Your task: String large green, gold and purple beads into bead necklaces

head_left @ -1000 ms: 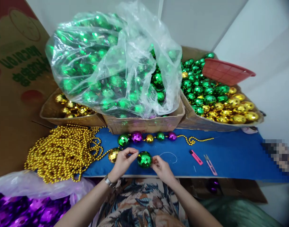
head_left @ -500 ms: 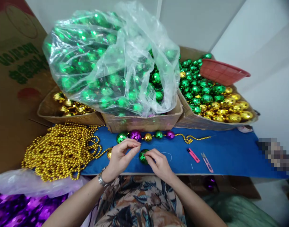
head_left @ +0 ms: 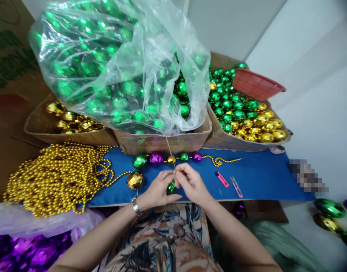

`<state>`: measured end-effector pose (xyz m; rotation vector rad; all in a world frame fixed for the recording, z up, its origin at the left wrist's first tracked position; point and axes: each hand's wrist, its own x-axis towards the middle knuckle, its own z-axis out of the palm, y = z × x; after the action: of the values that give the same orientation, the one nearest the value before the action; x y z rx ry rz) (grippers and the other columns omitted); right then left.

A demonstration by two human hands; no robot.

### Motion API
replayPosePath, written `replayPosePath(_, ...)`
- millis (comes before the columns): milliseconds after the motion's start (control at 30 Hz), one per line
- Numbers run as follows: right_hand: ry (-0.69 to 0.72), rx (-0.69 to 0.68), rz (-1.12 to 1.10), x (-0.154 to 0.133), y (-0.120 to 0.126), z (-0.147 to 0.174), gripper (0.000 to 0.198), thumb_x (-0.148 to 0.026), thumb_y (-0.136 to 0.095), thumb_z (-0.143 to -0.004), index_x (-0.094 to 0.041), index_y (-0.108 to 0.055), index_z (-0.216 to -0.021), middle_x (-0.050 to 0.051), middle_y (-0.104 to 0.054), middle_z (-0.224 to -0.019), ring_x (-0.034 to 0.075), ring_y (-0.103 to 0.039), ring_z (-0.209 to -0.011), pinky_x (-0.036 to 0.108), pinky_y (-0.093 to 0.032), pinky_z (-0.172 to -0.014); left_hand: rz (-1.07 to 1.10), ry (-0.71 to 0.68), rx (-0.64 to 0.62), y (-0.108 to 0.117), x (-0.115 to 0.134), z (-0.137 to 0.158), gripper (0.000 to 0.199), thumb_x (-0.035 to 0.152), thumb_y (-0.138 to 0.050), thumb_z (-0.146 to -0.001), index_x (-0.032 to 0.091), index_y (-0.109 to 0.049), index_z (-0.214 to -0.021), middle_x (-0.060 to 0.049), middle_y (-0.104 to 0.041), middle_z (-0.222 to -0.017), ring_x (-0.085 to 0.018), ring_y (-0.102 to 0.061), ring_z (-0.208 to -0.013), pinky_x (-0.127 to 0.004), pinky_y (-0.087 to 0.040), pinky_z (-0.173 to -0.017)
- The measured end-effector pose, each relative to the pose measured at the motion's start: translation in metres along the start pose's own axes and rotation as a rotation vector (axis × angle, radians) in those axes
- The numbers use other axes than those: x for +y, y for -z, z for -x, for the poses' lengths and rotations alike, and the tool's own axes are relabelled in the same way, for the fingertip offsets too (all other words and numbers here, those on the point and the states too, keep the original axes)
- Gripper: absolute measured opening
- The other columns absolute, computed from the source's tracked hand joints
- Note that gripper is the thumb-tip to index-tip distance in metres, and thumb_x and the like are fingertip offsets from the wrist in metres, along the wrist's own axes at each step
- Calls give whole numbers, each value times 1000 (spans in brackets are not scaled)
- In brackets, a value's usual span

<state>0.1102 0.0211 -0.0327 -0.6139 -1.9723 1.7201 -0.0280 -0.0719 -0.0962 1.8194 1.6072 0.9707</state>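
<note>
My left hand (head_left: pixel 161 190) curls around a shiny green faceted ball (head_left: pixel 170 187), its fingers behind and thumb in front; much of the ball is hidden. Fingers pinched, my right hand (head_left: pixel 189 184) meets the left fingertips just above the ball. From this pinch a thin straight needle-like rod (head_left: pixel 170 151) sticks up and away from me. Left of my hands lies a larger gold faceted ball (head_left: pixel 135 180), joined to a gold bead string (head_left: pixel 116 181). Behind them runs a row of green, purple and gold balls, including a purple ball (head_left: pixel 155 158), ending in a short gold bead chain (head_left: pixel 219 161).
A heap of gold bead strings (head_left: pixel 54 177) covers the left of the blue table (head_left: pixel 261 181). A pink cutter (head_left: pixel 222 179) and thread snips (head_left: pixel 236 186) lie to the right. Behind stand cardboard boxes (head_left: pixel 162 143) of balls, a bulging plastic bag (head_left: pixel 116 75) and a red basket (head_left: pixel 257 85).
My hands have come together over the green ball. The left moved onto it, while the right let go of its side and now pinches the thin rod above. The camera view has shifted slightly.
</note>
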Motion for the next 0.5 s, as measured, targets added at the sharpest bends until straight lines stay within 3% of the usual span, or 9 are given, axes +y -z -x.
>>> replayPosePath(133, 0, 174, -323, -28, 14, 1, 23, -44, -53, -93, -21, -48, -93, -5, -51, -69, 7, -53, -54, 19, -49, -51, -245, 16, -124, -29, -15, -8, 51, 43, -69, -76, 18, -57, -118, -14, -59, -118, -30, -52, -111, -45, -40, -98)
replayPosePath(300, 142, 607, -422, -51, 78, 8, 31, -42, -70, -81, -21, -48, -88, -7, -49, -75, 4, -55, -59, 16, -52, -55, -414, 68, -135, -17, -28, 3, 34, 30, -62, -81, 19, -59, -113, -11, -63, -106, -27, -53, -100, -40, -43, -87)
replayPosePath(400, 164, 801, -454, -36, 113, 14, 35, -39, -76, -75, -19, -50, -86, -7, -51, -72, 3, -55, -59, 14, -51, -55, -488, 68, -114, 1, -33, 16, 29, 31, -60, -82, 19, -60, -109, -10, -63, -102, -28, -53, -98, -39, -43, -84)
replayPosePath(500, 115, 951, -501, -8, 132, 16, 39, -38, -81, -69, -18, -51, -84, -8, -54, -68, 2, -52, -54, 12, -47, -51, -596, 86, -105, 13, -39, 29, 22, 31, -60, -83, 19, -62, -101, -11, -63, -100, -28, -53, -96, -39, -43, -83)
